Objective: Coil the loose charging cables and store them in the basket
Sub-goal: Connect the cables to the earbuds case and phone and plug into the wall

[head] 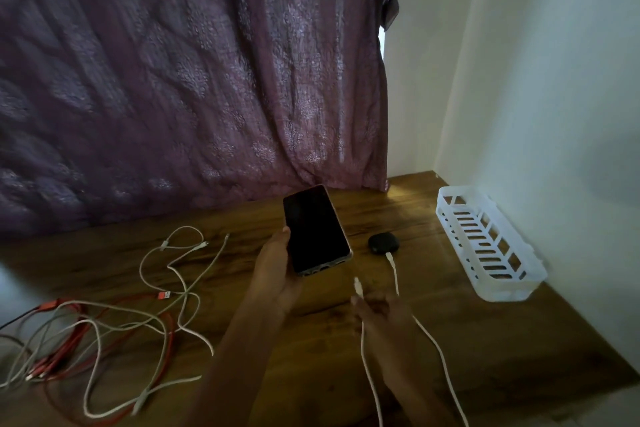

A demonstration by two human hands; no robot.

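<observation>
Far left of the table (502, 340): tangle of white + red cables (164, 295), loose, uncoiled, well apart from both hands.

Centre: L hand (277, 274) palm up, arm reaching fwd from bottom of view. Its fingers wrap a dark phone (315, 229), screen up, long axis running away + a bit left.

Just right of + below the phone: R hand (384, 308), blurred. Its fingers seem to pinch the white cable (362, 340) right under the plug. Plug tip points up toward the phone's bottom edge, near it but apart. Rest of that cable trails back off the bottom of view.

A 2nd white cable (391, 260) passes the R hand's right side; its plug sits at a black puck (383, 243) beside the phone. Plugged in or only touching: can't tell.

Far right, against the wall: white slotted basket (491, 243), long axis running away, no cable seen in it.

Judgement: 0 cables coiled so far. The pinched cable looks free of the phone, so it goes 1st. R hand is nearer both cable + basket, which lies ahead + right of it. L hand prob. needs to put the phone down before 2-handed coiling.
</observation>
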